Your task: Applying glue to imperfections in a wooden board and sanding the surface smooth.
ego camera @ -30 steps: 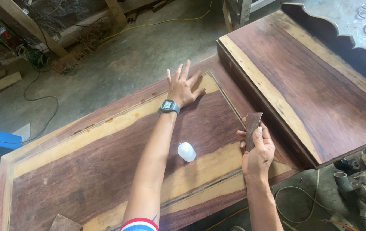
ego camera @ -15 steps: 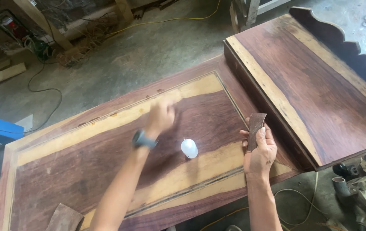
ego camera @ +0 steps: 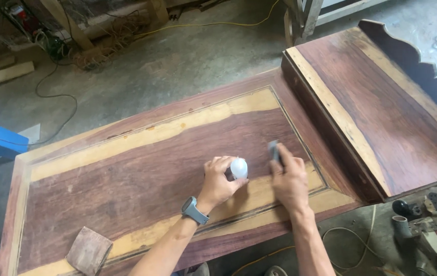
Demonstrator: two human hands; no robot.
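Left hand point(ego camera: 218, 181) grips bottle point(ego camera: 239, 168) — right hand point(ego camera: 289, 180) holds sandpaper point(ego camera: 274, 151).

My right hand point(ego camera: 289, 180) is smeared with motion blur, and it covers most of the sandpaper piece point(ego camera: 273, 150), so only a blurred tip shows. My left hand point(ego camera: 218, 179) hides the lower part of the small white bottle point(ego camera: 239, 167). The power tool point(ego camera: 430, 232) near right is cut by the frame edge.
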